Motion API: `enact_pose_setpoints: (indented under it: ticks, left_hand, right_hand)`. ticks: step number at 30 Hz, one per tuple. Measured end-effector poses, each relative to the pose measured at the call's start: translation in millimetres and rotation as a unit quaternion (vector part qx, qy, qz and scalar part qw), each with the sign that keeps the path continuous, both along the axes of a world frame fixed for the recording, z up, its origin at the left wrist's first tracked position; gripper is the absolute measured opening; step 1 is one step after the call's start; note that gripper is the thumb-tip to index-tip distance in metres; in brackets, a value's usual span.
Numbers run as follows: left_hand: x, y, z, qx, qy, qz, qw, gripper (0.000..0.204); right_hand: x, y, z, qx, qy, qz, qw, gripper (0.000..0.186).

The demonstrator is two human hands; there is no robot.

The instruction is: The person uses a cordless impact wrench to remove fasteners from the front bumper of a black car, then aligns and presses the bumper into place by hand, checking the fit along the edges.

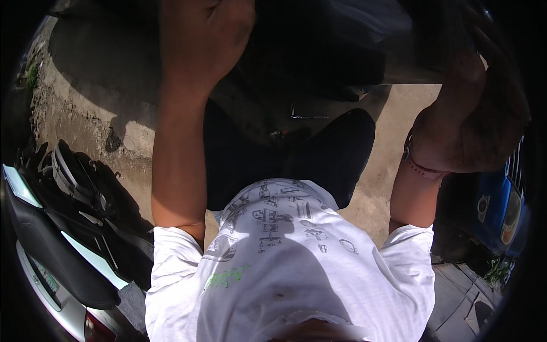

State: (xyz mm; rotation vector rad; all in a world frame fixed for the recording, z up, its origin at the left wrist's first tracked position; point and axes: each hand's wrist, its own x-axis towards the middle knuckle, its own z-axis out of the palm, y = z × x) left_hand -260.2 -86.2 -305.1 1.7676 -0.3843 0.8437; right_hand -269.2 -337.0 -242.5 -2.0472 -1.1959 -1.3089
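My left hand (209, 40) is raised at the top edge of the view, fingers curled in. Whatever it holds, if anything, is out of sight beyond the edge and in shadow. On the right, my right hand (470, 122) reaches up with thumb and fingers stretched, beside a dark, glossy panel (370, 28) that spans the top of the view. Whether it touches the panel cannot be made out in the shade. An L-shaped metal wrench (309, 117) lies on the ground past my knees. A small red-tipped object (277, 134) shows dimly between my legs.
A black-seated motorcycle (62, 245) stands close on my left, with a silver vehicle part (43, 279) beside it. The front of a blue car (504, 211) is on my right. Bare concrete ground (376, 171) surrounds me, its left part rough and broken.
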Motion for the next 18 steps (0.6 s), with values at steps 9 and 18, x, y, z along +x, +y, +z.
enact_pose_setpoints:
  ticks: [9, 18]
  left_hand:
    - [1, 73, -97, -0.159, -0.093, 0.237, 0.954, 0.035]
    - [-49, 136, -227, -0.106, 0.266, 0.373, 0.883, 0.042]
  right_hand:
    - [-34, -1, -339, -0.274, 0.609, 0.019, 0.744, 0.023]
    - [-28, 17, -536, -0.557, 0.661, -0.1, 0.493, 0.042]
